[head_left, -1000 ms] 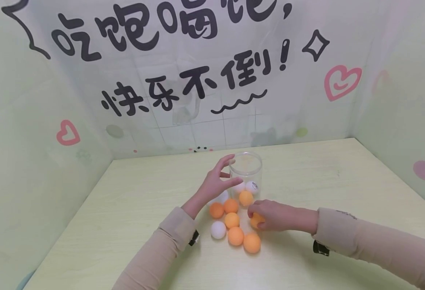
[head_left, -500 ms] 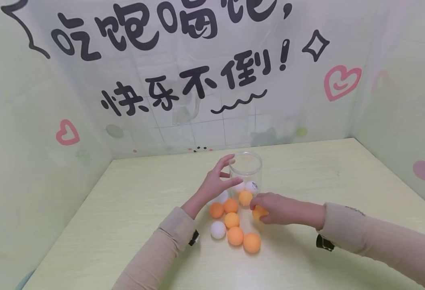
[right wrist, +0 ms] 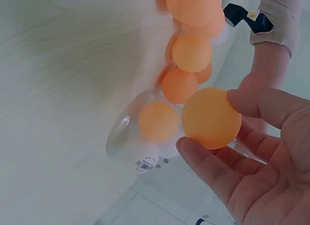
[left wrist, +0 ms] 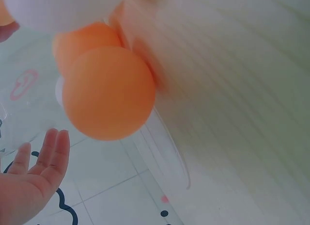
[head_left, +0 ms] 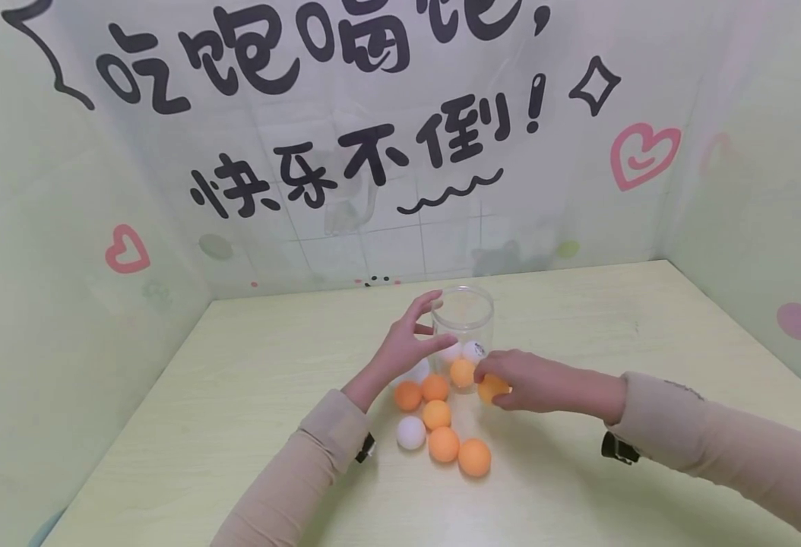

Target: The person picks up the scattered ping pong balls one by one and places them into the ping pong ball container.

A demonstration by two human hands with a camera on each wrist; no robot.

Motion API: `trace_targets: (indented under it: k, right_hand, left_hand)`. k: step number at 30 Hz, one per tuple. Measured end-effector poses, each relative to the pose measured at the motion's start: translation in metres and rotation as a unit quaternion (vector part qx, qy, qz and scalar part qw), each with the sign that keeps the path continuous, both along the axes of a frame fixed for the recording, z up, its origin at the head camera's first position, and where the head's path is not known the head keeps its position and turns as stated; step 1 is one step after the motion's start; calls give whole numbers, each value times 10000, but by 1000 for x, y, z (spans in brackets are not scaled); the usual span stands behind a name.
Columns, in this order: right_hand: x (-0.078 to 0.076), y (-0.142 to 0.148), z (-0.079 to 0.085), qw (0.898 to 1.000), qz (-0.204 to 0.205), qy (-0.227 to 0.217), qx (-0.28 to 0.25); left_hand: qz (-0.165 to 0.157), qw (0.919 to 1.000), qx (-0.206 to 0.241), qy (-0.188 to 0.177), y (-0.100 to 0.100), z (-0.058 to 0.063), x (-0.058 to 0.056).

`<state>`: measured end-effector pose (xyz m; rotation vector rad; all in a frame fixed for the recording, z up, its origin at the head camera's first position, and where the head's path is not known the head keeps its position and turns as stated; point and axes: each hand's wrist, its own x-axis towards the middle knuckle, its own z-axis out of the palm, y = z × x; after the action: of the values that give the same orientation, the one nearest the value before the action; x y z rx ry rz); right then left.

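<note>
A clear round jar [head_left: 469, 323] stands on the table with an orange ping-pong ball [head_left: 463, 373] and white ping-pong balls [head_left: 473, 351] inside it. My left hand [head_left: 407, 346] holds the jar's left side, thumb toward the front and fingers toward the back. In the right wrist view, an orange ping-pong ball [right wrist: 211, 118] is pinched between the thumb and fingertips of my right hand [right wrist: 261, 152]. That hand is at the jar's front right, low down and below the rim.
Several loose orange balls [head_left: 444, 444] lie in front of the jar, reaching toward the near side of the table [head_left: 270, 365]. A white ball [head_left: 411, 432] lies left of them, and another white ball [head_left: 417, 371] is beside my left wrist. A printed sheet [head_left: 346, 190] stands behind the table.
My right hand has moved away from me and slightly right with the orange ping-pong ball, up beside the jar. The left hand and the jar have stayed in place.
</note>
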<state>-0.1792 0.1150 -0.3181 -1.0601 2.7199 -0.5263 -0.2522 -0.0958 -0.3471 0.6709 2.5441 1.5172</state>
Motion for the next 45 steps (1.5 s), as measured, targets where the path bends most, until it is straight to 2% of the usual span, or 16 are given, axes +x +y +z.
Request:
trace_targets:
  k: [10,28,45]
  right_hand:
    - [1,3,16,9990,95,414,-154]
    - [1,4,45,9957,-73,722,-573]
    - [-5,1,54,9913,-64,934,-930]
  left_hand:
    - [-74,10000,3,64,-1,-1,-1]
    - [-47,10000,42,37,-1,-1,0]
    - [-35,10000,39,17,0,0,0]
